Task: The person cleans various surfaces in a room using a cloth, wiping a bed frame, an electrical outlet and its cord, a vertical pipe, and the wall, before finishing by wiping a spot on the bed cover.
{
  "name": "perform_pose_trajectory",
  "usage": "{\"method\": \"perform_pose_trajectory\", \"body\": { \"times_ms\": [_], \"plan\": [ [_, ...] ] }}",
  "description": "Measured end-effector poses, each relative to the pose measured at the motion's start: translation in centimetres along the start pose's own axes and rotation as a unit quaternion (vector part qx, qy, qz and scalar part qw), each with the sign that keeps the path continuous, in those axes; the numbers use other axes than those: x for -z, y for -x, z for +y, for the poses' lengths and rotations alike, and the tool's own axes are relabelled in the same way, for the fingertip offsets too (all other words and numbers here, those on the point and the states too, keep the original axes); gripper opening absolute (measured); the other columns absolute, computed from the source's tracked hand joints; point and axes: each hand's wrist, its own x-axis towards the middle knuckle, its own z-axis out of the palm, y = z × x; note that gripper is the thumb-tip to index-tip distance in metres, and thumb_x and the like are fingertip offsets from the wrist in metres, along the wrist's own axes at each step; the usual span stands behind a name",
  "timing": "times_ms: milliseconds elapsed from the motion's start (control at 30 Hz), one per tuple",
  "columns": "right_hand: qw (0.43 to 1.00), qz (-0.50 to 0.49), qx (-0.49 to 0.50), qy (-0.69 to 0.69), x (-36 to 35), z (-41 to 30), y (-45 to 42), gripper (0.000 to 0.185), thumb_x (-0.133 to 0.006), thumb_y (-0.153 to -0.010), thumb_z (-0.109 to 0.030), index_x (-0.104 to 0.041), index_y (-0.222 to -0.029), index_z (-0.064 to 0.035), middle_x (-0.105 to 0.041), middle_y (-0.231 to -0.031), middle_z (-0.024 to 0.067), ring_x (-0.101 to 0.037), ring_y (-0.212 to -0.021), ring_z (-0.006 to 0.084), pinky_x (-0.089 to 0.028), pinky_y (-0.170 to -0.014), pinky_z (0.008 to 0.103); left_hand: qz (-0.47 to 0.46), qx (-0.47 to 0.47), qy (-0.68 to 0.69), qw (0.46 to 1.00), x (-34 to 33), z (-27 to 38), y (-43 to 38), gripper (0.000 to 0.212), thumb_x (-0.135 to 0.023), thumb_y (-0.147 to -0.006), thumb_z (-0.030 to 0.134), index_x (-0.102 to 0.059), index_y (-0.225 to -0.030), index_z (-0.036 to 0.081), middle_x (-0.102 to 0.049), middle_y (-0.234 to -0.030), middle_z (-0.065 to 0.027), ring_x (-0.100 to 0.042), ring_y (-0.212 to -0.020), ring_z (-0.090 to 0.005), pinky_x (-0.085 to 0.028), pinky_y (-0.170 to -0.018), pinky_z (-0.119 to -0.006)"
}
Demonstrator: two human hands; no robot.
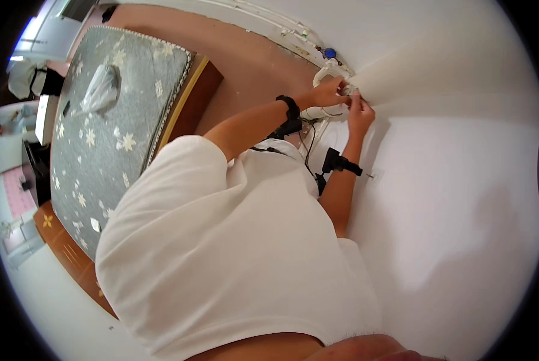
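Note:
My left hand (330, 93) reaches to the white pipework (322, 76) in the corner of the wall, its fingertips at an upright pipe's fitting. From the wall side, my right hand (361, 118) meets it there, thumb and fingers raised close together. The fingertips of both hands nearly touch around a small spot by the fitting; whether something thin is between them is too small to tell. A thicker white pipe (317, 113) passes just below my left hand. Black straps with small devices sit on both wrists, and dark cables hang between the forearms.
A bed with a grey floral mattress (98, 149) and wooden side (202, 97) stands at left, bearing a clear plastic bag (102, 90) and a dark phone-like object (66, 108). A blue round meter or valve (329, 53) sits on wall pipes. A person (21, 119) is at far left.

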Motion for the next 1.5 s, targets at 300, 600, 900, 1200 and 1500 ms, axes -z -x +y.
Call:
{"method": "perform_pose_trajectory", "body": {
  "times_ms": [300,600,900,1200,1500],
  "plan": [
    [0.977,0.084,0.093,-0.173,8.1,-13.7,-0.3,0.043,-0.053,-0.096,-0.028,-0.068,-0.087,0.0112,-0.069,-0.072,0.0175,-0.068,-0.066,0.0222,-0.055,-0.067,0.0290,0.071,-0.187,-0.053,0.978,4.8,17.5,-3.0,0.051,-0.070,-0.086,0.027,-0.045,-0.123,0.001,-0.057,-0.105,-0.0132,-0.056,-0.097,-0.0218,-0.046,-0.084,-0.033],
    [0.963,0.051,0.179,-0.196,9.6,-17.0,-0.3,0.039,-0.050,-0.094,-0.020,-0.065,-0.082,0.0139,-0.068,-0.070,0.0203,-0.067,-0.058,0.0244,-0.055,-0.068,0.0350,0.039,-0.188,0.105,0.976,1.1,8.0,-4.3,0.028,-0.048,-0.093,0.009,-0.043,-0.119,0.000,-0.056,-0.107,-0.0207,-0.055,-0.104,-0.0324,-0.042,-0.090,-0.040],
    [0.965,0.069,0.147,-0.208,10.9,-17.6,-1.9,0.047,-0.047,-0.097,-0.024,-0.063,-0.064,0.0070,-0.064,-0.056,0.0173,-0.059,-0.049,0.0204,-0.052,-0.068,0.0325,0.023,-0.026,-0.086,0.996,1.1,0.5,-5.2,0.022,-0.047,-0.079,0.001,-0.050,-0.101,-0.003,-0.057,-0.106,-0.0264,-0.053,-0.101,-0.0442,-0.042,-0.083,-0.048],
    [0.800,0.417,0.431,0.030,13.5,-21.6,-6.7,0.045,-0.039,-0.101,-0.040,-0.052,-0.095,0.0019,-0.053,-0.094,0.0092,-0.056,-0.088,0.0184,-0.050,-0.077,0.0308,-0.091,-0.082,0.401,0.908,4.3,19.3,-7.6,0.046,-0.031,-0.100,0.032,-0.047,-0.124,-0.005,-0.055,-0.116,-0.0090,-0.048,-0.114,-0.0186,-0.033,-0.103,-0.033],
    [0.853,0.335,0.399,-0.022,9.2,-25.4,-7.3,0.074,-0.043,-0.092,-0.062,-0.030,-0.133,-0.0013,-0.038,-0.128,0.0145,-0.047,-0.117,0.0237,-0.049,-0.094,0.0425,0.071,-0.253,0.153,0.953,1.4,15.5,-8.3,0.022,-0.042,-0.097,0.017,-0.046,-0.109,-0.002,-0.058,-0.091,-0.0174,-0.058,-0.081,-0.0267,-0.048,-0.074,-0.034]
  ]
}}
